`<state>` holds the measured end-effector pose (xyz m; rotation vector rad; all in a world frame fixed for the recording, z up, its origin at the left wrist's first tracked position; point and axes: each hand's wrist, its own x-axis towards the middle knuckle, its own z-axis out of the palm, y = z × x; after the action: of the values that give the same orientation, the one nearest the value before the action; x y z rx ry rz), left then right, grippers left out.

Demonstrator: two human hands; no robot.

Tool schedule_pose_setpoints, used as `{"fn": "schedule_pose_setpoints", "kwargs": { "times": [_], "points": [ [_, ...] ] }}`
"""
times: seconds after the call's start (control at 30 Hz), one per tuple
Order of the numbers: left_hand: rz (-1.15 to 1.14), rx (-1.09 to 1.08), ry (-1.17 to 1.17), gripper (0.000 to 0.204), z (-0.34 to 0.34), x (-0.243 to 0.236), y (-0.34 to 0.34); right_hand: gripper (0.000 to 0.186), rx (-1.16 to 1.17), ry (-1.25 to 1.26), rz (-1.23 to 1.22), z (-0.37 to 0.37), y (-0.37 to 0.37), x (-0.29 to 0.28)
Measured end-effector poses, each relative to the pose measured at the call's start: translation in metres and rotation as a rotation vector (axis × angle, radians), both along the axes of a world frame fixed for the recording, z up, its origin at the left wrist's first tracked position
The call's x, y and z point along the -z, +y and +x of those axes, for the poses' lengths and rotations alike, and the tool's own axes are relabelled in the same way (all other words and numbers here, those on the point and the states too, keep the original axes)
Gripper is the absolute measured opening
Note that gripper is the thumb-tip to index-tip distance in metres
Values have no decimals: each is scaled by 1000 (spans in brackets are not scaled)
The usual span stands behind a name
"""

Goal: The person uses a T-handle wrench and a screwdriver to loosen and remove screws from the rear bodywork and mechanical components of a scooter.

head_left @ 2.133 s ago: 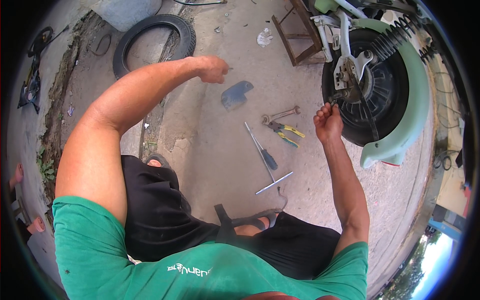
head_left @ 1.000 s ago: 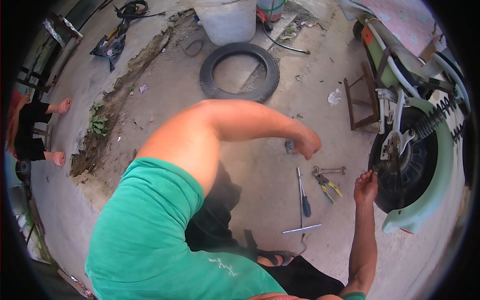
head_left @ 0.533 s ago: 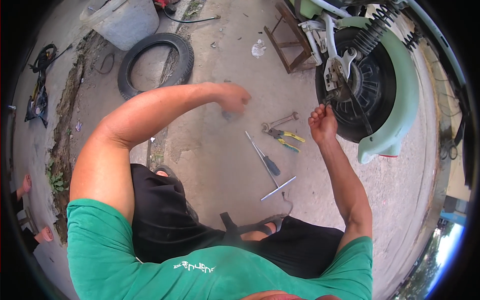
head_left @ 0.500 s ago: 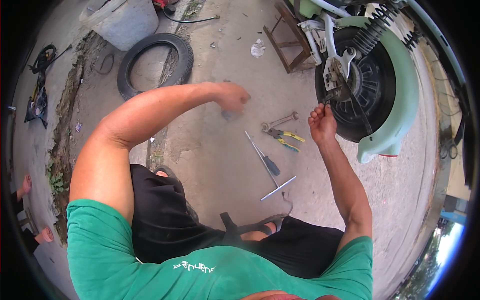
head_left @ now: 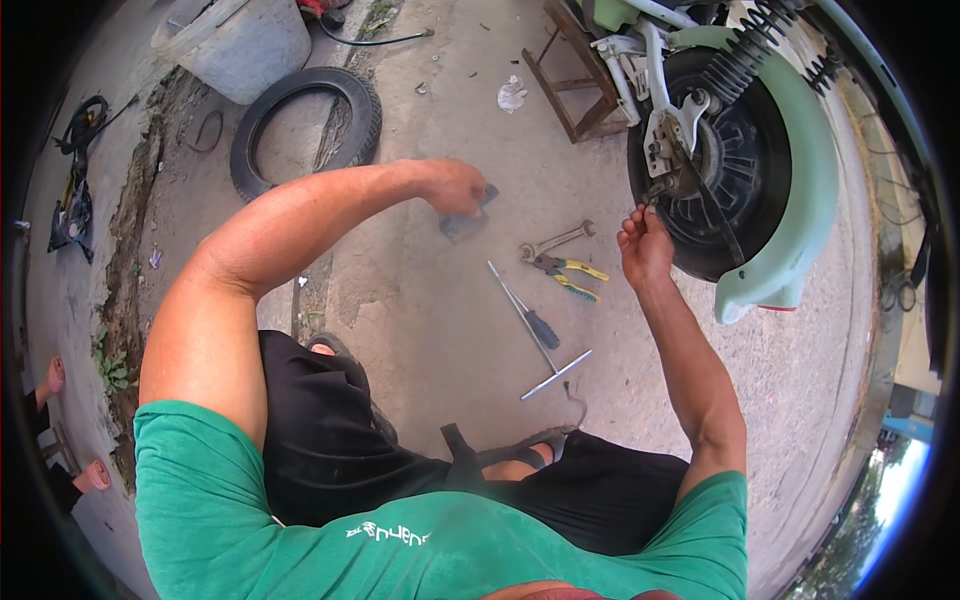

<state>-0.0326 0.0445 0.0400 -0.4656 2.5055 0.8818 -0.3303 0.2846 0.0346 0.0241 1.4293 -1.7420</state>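
Observation:
My left hand (head_left: pixel 455 187) is held out over the concrete, its fingers closed on a flat dark-grey piece (head_left: pixel 462 226); blur hides what kind it is. Over on the right, my right hand (head_left: pixel 646 246) has its fingers curled and pinched at the axle end (head_left: pixel 661 190) of a scooter's wheel (head_left: pixel 740 180). Whatever sits between those fingertips is too small to make out. Between the two hands lie a wrench (head_left: pixel 558 243), yellow-handled pliers (head_left: pixel 575 275), a screwdriver (head_left: pixel 541 329) and a T-handle wrench (head_left: pixel 556 376).
A loose tyre (head_left: pixel 250 130) lies at the upper left beside a whitish bucket (head_left: pixel 240 55). A rusty metal stand (head_left: pixel 572 85) is next to the scooter, whose pale-green fender (head_left: pixel 812 190) curves round the wheel. Another person's hand (head_left: pixel 56 375) shows at the far left.
My left hand has shifted slightly up and left, and the flat dark-grey piece in it now shows more plainly. My right hand stays at the axle.

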Motion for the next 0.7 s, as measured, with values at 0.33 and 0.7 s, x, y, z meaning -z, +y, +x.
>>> {"fn": "schedule_pose_setpoints", "kwargs": {
  "times": [0.33,0.7],
  "points": [
    [-50,-50,196,57,-70,-66,26,42,17,55,183,-1,7,-6],
    [-121,-558,912,122,-177,-43,92,46,108,-48,97,14,-11,-8]
  ]
}}
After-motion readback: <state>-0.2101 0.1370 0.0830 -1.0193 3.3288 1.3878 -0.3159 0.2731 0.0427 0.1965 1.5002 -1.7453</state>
